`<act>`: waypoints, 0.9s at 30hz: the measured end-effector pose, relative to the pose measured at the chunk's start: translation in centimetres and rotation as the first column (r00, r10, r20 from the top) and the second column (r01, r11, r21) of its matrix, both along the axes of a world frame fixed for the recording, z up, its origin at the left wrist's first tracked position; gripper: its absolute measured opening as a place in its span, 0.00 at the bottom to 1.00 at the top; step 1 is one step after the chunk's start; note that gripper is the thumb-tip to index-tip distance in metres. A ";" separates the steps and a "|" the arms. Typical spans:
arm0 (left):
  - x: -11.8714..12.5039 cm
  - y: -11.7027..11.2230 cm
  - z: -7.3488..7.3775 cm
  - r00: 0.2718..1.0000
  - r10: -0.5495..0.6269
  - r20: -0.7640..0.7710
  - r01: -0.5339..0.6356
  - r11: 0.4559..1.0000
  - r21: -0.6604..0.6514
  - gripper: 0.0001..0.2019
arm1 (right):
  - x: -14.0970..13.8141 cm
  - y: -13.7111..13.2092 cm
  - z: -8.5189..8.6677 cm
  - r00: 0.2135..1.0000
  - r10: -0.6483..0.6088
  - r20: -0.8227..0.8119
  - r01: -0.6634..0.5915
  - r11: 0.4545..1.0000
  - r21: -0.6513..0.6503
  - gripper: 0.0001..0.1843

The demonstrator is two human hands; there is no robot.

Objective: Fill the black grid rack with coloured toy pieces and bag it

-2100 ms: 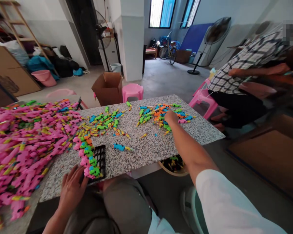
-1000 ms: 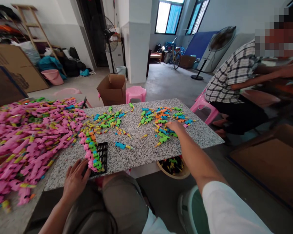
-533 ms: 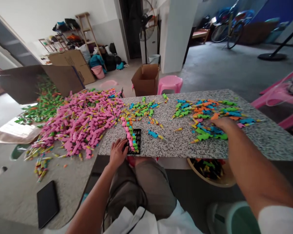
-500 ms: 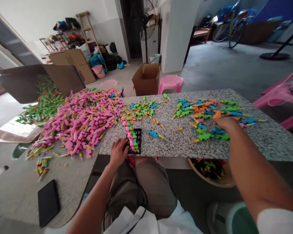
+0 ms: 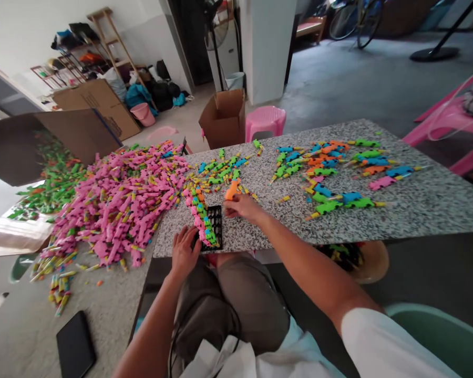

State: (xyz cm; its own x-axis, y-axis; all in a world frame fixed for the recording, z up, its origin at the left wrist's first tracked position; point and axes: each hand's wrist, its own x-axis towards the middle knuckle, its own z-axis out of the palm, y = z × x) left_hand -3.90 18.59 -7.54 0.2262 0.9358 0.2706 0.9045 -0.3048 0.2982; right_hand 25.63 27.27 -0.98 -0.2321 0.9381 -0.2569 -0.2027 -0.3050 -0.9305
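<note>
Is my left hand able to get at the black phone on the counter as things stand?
Probably yes. The left hand rests at the black grid tray, and the phone lies uncovered on the grey counter on that same side, with nothing stacked on it or crowding it.

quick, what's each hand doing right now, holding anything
Left hand: open, fingers against the black tray.
Right hand: closed on an orange piece.

Grid tray (image 5: 217, 218) sits at the near edge of the table (image 5: 418, 210), toy heap (image 5: 122, 199) left, scattered toys (image 5: 331, 173) right.
</note>
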 end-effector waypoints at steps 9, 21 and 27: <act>0.1 0.0 0.2 1.000 -0.007 -0.014 0.007 1.000 0.014 0.21 | -5.5 2.9 -4.1 0.966 0.181 0.186 -0.189 0.982 0.024 0.04; 0.2 0.0 0.1 1.000 -0.002 -0.015 0.002 1.000 0.007 0.22 | -7.0 0.5 -2.6 0.513 -0.172 0.841 -0.345 0.856 0.385 0.14; 0.2 0.0 0.1 1.000 0.012 -0.014 -0.011 1.000 0.014 0.22 | -7.7 0.0 -2.5 0.464 -0.158 0.872 -0.364 0.864 0.349 0.16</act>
State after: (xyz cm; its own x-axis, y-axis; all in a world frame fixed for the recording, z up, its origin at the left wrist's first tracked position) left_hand -3.68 18.58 -7.48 0.2191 0.9346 0.2801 0.9120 -0.2982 0.2816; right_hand 17.97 27.26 -3.53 -0.2412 0.9698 0.0374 0.7687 0.2144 -0.6026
